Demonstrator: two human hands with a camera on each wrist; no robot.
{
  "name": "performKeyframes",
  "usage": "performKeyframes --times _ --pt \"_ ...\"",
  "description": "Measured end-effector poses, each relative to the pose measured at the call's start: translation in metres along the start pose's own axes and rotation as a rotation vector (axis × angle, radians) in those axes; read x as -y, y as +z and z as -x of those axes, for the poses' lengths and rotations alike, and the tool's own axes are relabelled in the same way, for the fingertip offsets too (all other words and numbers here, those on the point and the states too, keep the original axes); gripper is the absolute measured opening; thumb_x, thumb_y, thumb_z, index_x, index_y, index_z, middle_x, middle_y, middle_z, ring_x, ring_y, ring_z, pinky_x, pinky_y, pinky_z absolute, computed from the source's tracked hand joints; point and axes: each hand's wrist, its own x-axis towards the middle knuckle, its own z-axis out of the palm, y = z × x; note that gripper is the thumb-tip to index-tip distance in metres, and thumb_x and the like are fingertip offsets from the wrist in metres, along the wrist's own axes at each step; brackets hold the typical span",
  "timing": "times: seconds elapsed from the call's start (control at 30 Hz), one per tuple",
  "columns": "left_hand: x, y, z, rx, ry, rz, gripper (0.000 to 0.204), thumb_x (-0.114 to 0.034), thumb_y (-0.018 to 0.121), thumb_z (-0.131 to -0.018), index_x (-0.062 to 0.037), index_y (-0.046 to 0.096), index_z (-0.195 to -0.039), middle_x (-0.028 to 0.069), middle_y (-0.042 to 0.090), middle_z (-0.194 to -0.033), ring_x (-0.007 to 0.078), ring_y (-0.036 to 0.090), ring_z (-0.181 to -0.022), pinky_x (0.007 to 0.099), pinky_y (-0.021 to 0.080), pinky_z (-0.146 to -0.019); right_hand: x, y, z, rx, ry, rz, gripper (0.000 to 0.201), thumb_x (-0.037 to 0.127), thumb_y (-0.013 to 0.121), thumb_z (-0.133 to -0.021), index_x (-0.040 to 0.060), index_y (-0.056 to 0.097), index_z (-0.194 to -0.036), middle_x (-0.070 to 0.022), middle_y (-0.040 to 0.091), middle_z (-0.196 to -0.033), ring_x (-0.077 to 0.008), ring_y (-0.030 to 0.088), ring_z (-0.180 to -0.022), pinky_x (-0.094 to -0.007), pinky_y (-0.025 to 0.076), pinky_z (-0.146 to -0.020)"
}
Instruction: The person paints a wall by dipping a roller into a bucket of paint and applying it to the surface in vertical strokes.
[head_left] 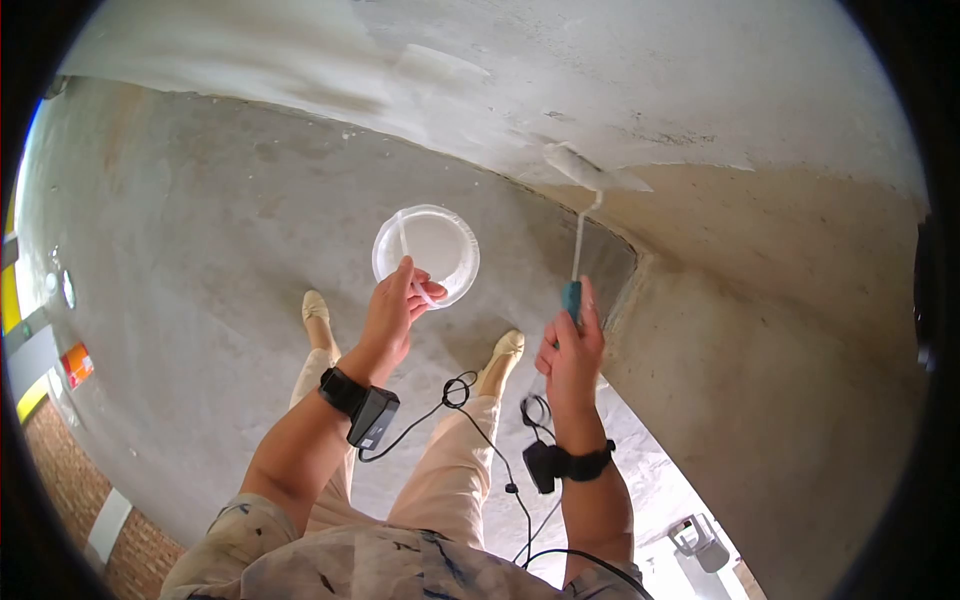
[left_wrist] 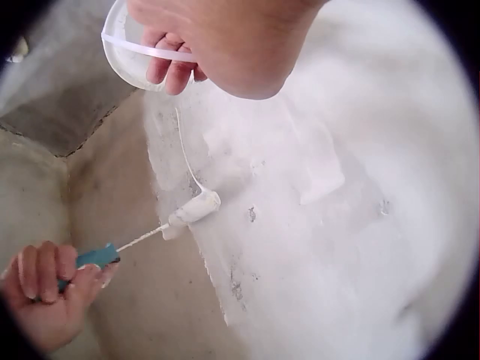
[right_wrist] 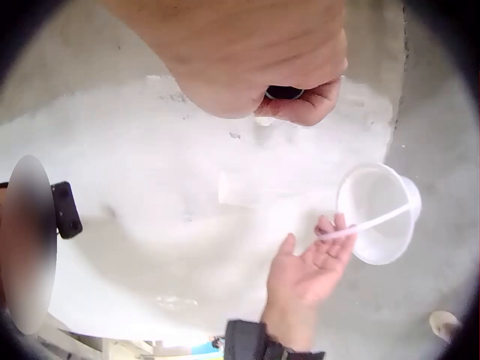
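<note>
My left hand (head_left: 390, 312) holds a white plastic bucket (head_left: 470, 252) by its thin handle (right_wrist: 367, 226), which lies across the curled fingers. Whitish material shows inside the bucket. In my right hand (head_left: 573, 360) I grip the teal handle (left_wrist: 99, 256) of a small paint roller (head_left: 575, 166). The white, coated sleeve of the roller lies against the wall (left_wrist: 300, 247), at the border between the white coat and bare tan wall. A thin white streak runs up from the sleeve in the left wrist view.
Bare tan wall (head_left: 760, 260) continues to the right and meets a side wall at a corner. Grey floor (head_left: 220, 230) lies below, with both shoes (head_left: 505, 350) on it. Black cables (head_left: 480, 425) hang between the wrist cameras. A grey object (head_left: 700, 543) stands at lower right.
</note>
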Motion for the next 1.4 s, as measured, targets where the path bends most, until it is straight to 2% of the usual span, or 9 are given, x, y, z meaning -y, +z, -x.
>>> performKeyframes --times 0.1,0.37,0.5,0.6,0.83,0.93,1.0,1.2,1.4 --pt "0.0 0.003 -0.001 -0.034 -0.01 0.047 0.043 -0.044 0.038 -0.094 -0.0034 0.053 -0.091 0.0094 0.062 -0.083 0.0185 0.061 -0.087 0.0314 0.043 -0.083 -0.019 0.006 -0.037 0.004 0.078 -0.085 0.056 0.008 0.047 -0.087 0.0186 0.031 -0.139 0.0023 0.036 -0.06 -0.0041 0.03 -0.044 -0.019 0.023 -0.037" --pt "0.011 0.017 -0.025 -0.089 -0.065 0.02 0.043 -0.043 0.036 -0.095 -0.0045 0.053 -0.091 0.0079 0.062 -0.083 0.018 0.061 -0.088 0.0311 0.042 -0.084 -0.074 -0.016 -0.18 0.004 0.101 -0.005 0.059 0.008 0.049 -0.084 0.0145 0.031 -0.139 0.0012 0.037 -0.058 -0.0072 0.031 -0.042 -0.0231 0.027 -0.037" --pt "0.022 0.009 -0.03 -0.138 -0.076 0.003 0.043 -0.044 0.036 -0.095 -0.0045 0.053 -0.092 0.0075 0.062 -0.084 0.0176 0.06 -0.088 0.0315 0.042 -0.085 -0.093 -0.018 -0.224 0.002 0.139 0.027 0.058 0.009 0.051 -0.083 0.0139 0.033 -0.138 0.0012 0.038 -0.058 -0.007 0.032 -0.041 -0.0234 0.027 -0.035" --pt "0.029 0.002 -0.032 -0.148 -0.077 0.028 0.043 -0.044 0.036 -0.095 -0.0047 0.053 -0.092 0.0074 0.062 -0.084 0.0172 0.06 -0.089 0.0315 0.042 -0.086 -0.082 -0.031 -0.222 0.021 0.152 0.024 0.058 0.01 0.052 -0.083 0.0146 0.034 -0.137 0.0014 0.039 -0.06 -0.0062 0.032 -0.041 -0.0214 0.026 -0.035" --pt "0.016 -0.004 -0.019 -0.152 -0.081 0.015 0.042 -0.044 0.036 -0.095 -0.0056 0.053 -0.091 0.0069 0.062 -0.084 0.0169 0.06 -0.089 0.0317 0.042 -0.086 0.016 -0.087 -0.101 0.036 0.119 -0.052 0.052 0.011 0.051 -0.087 0.0172 0.036 -0.137 0.0014 0.041 -0.063 -0.0043 0.03 -0.042 -0.0178 0.024 -0.037" --pt "0.017 -0.005 -0.015 -0.138 -0.067 0.002 0.042 -0.044 0.036 -0.095 -0.0053 0.053 -0.091 0.007 0.062 -0.085 0.0173 0.06 -0.089 0.032 0.041 -0.086 0.018 -0.095 -0.1 0.029 0.121 -0.061 0.05 0.011 0.051 -0.089 0.0178 0.036 -0.136 0.0015 0.041 -0.063 -0.0041 0.03 -0.042 -0.0176 0.024 -0.036" --pt "0.018 -0.01 -0.01 -0.116 -0.051 0.013 0.042 -0.043 0.036 -0.095 -0.0052 0.052 -0.091 0.0072 0.062 -0.086 0.0179 0.06 -0.09 0.0324 0.041 -0.087 0.003 -0.089 -0.108 0.017 0.129 -0.047 0.05 0.01 0.05 -0.089 0.018 0.036 -0.136 0.0015 0.041 -0.063 -0.0041 0.031 -0.042 -0.0176 0.024 -0.036" --pt "0.032 -0.016 -0.02 -0.114 -0.02 0.032 0.039 -0.04 0.034 -0.097 -0.0057 0.052 -0.09 0.0071 0.061 -0.088 0.0184 0.059 -0.092 0.0331 0.041 -0.089 -0.105 -0.066 -0.229 0.034 0.149 0.05 0.054 0.01 0.051 -0.086 0.0182 0.035 -0.137 0.0014 0.041 -0.062 -0.0047 0.033 -0.042 -0.0193 0.027 -0.036" --pt "0.032 -0.013 -0.029 -0.107 -0.049 0.075 0.037 -0.037 0.032 -0.098 -0.0066 0.052 -0.089 0.0065 0.061 -0.088 0.0188 0.059 -0.094 0.0336 0.041 -0.09 -0.134 -0.043 -0.304 -0.013 0.24 0.086 0.056 0.009 0.051 -0.085 0.0163 0.034 -0.138 0.0012 0.04 -0.061 -0.0064 0.034 -0.042 -0.0214 0.027 -0.036"
